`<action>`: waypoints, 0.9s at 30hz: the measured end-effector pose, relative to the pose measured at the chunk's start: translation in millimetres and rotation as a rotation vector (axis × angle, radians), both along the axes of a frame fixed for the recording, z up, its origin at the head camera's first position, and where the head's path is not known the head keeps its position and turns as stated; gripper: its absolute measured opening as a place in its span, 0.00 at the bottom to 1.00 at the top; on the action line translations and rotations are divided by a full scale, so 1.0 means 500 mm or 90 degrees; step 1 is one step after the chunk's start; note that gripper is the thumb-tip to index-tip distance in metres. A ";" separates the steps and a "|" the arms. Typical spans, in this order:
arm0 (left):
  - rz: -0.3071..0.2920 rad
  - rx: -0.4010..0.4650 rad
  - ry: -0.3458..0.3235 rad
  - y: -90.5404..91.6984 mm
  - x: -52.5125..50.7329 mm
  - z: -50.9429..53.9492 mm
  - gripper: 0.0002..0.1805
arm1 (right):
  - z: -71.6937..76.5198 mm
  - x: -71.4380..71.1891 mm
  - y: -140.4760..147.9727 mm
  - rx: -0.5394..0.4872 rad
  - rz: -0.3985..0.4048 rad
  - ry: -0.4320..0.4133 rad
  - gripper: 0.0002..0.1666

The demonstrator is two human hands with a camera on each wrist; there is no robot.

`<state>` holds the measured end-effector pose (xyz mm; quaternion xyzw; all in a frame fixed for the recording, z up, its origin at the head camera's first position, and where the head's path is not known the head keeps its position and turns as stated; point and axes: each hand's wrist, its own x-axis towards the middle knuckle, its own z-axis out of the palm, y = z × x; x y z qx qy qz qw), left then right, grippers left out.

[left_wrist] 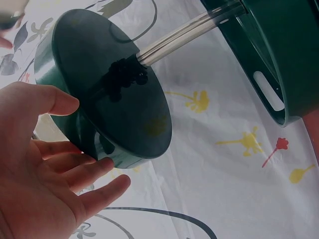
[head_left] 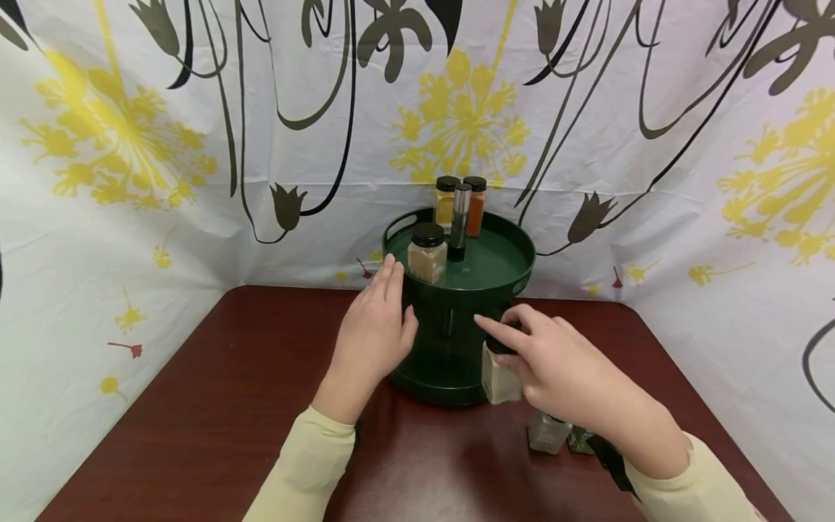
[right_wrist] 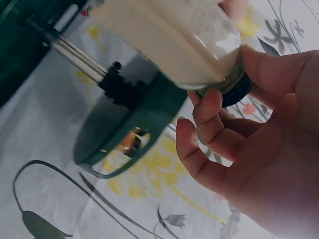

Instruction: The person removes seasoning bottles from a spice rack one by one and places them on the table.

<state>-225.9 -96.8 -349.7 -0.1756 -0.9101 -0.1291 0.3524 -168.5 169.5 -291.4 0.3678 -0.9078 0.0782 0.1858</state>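
My right hand (head_left: 554, 362) grips a square glass jar (head_left: 499, 377) of pale powder by its black lid, in front of the right side of a two-tier green turntable rack (head_left: 476, 279). The right wrist view shows the same jar (right_wrist: 174, 40) tipped, thumb and fingers around the lid end. Against the upper tier's left front rim, my left hand (head_left: 375, 326) rests with fingers straight. In the left wrist view its fingers (left_wrist: 102, 194) lie along the tier's side. Close to those fingertips, a jar of tan powder (head_left: 427, 261) stands on the upper tier.
A yellow spice jar (head_left: 446, 203) and an orange one (head_left: 476, 209) stand behind the rack's metal post (head_left: 459, 217). Below my right hand, a grey-green jar (head_left: 548, 433) and a jar of green herbs (head_left: 580, 439) stand on the brown table (head_left: 215, 420). Patterned cloth (head_left: 313, 159) surrounds the table.
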 end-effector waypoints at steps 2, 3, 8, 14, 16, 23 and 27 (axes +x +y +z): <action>0.002 0.000 0.003 0.000 0.000 0.001 0.35 | -0.012 0.002 0.006 0.009 0.001 -0.008 0.31; 0.002 -0.001 0.004 0.000 0.000 0.001 0.35 | -0.019 0.002 0.010 0.010 0.002 -0.010 0.30; -0.002 0.000 0.008 -0.001 -0.001 -0.001 0.35 | -0.055 0.001 0.026 0.000 0.000 -0.028 0.25; 0.001 0.000 0.001 -0.001 -0.001 -0.003 0.35 | -0.101 -0.002 0.032 0.020 -0.025 -0.081 0.23; 0.002 0.000 0.000 -0.001 -0.001 -0.003 0.35 | -0.116 -0.003 0.032 0.034 -0.034 -0.088 0.23; -0.002 0.002 0.003 -0.001 -0.001 -0.002 0.35 | -0.151 -0.001 0.035 0.072 -0.051 -0.078 0.23; -0.001 0.001 0.007 -0.002 -0.001 -0.003 0.35 | -0.159 -0.001 0.035 0.093 -0.050 -0.068 0.24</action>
